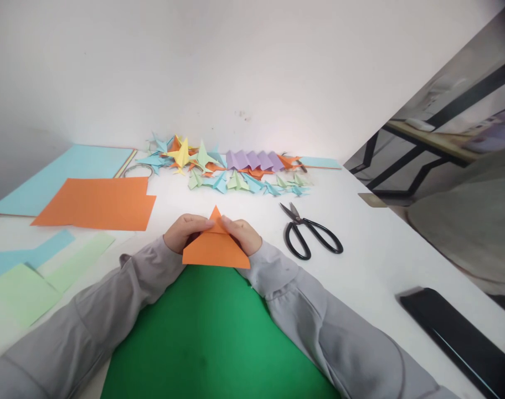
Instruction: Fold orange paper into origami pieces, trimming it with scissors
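Between my two hands is a folded piece of orange paper (216, 249), with a pointed tip at the top and a wide straight lower edge. My left hand (187, 230) grips its left side, thumb lying on the front near the tip. On the other side my right hand (243, 234) pinches it, its thumb also close to the tip. The fingers behind the paper are hidden. Below the paper lies a green mat (211, 338). Black-handled scissors (304, 226), blades slightly apart, rest on the table to the right of my right hand.
Folded paper figures (202, 158) in several colours and a pleated purple paper (253, 160) line the wall. At left lie orange sheets (97, 202), a blue sheet (70, 172) and green scraps (26, 293). A black object (455, 338) sits at the right; beyond it is part of a person (464, 221).
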`<state>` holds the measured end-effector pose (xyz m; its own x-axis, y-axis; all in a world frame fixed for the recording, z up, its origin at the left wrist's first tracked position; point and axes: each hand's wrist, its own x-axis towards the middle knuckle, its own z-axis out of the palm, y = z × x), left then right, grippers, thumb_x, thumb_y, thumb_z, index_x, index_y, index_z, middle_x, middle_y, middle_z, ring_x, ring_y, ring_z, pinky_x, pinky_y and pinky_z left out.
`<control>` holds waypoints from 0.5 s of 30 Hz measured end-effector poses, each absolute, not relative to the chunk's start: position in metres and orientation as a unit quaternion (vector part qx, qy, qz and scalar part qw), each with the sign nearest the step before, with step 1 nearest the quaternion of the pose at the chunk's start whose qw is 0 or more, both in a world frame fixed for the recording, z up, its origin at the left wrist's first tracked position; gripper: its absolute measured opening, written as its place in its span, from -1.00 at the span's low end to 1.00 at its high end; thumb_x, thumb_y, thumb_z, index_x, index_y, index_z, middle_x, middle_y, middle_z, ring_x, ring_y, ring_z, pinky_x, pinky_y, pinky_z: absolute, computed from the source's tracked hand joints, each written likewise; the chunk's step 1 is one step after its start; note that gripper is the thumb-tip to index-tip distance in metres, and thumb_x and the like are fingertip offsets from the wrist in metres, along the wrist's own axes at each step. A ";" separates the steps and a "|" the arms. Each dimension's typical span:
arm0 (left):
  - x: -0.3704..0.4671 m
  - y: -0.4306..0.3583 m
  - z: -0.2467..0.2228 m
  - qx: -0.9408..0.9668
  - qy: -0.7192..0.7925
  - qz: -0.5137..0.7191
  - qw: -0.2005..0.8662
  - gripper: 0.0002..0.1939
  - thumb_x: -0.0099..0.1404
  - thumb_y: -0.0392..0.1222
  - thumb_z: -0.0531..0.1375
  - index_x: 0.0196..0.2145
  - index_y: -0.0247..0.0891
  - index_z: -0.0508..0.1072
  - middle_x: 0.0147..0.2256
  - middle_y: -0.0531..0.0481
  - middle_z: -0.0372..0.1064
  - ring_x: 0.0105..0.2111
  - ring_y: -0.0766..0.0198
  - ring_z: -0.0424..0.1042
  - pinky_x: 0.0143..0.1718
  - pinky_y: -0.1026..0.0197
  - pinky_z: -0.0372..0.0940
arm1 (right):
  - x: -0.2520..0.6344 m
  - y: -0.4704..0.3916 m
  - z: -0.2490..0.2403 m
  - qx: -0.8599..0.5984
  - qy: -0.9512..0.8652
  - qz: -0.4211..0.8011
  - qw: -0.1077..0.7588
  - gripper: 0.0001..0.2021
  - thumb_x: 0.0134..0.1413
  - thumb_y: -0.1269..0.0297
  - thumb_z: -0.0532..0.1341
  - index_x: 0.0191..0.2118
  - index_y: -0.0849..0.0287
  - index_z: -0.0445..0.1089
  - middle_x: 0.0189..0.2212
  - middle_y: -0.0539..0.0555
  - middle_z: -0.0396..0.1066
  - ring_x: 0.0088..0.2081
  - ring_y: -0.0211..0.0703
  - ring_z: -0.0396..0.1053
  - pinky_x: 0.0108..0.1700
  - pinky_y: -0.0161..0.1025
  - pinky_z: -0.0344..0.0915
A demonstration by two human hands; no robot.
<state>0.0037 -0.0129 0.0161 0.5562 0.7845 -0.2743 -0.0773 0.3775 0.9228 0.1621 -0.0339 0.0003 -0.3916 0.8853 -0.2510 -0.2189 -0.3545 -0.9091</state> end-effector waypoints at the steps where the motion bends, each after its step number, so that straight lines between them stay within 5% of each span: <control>1: 0.004 -0.013 0.016 0.475 0.373 0.294 0.740 -0.69 -0.11 -0.07 0.27 -0.72 -0.36 0.33 -0.79 0.11 0.11 -0.76 0.47 0.06 -0.69 0.31 -0.12 | 0.161 -0.035 0.001 -0.394 -0.413 0.721 0.393 -0.56 -0.34 -0.10 0.32 -0.66 0.27 0.38 -0.76 -0.06 0.28 -0.69 -0.42 0.17 -0.63 -0.39 0.03; 7: 0.009 -0.015 0.021 0.464 0.374 0.285 0.750 -0.68 -0.24 -0.09 0.35 -0.74 -0.38 0.34 -0.81 0.14 0.08 -0.78 0.51 0.03 -0.71 0.34 -0.15 | 0.154 -0.044 0.007 -0.386 -0.396 0.720 0.419 -0.58 -0.37 -0.05 0.34 -0.69 0.28 0.36 -0.78 -0.08 0.26 -0.72 -0.46 0.12 -0.66 -0.41 -0.05; 15: 0.007 -0.022 0.018 0.452 0.334 0.254 0.787 -0.79 -0.24 -0.21 0.38 -0.66 -0.41 0.48 -0.70 0.00 0.35 -0.70 0.40 0.26 -0.67 0.34 0.01 | 0.157 -0.043 0.005 -0.385 -0.429 0.710 0.404 -0.56 -0.37 -0.06 0.34 -0.74 0.28 0.34 -0.81 -0.09 0.24 -0.75 -0.46 0.10 -0.69 -0.42 -0.04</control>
<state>0.0073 -0.0215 0.0178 0.6474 0.7022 -0.2965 -0.0977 0.4622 0.8814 0.1571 -0.0427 0.0052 -0.3757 0.9050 -0.1997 -0.2431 -0.3041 -0.9211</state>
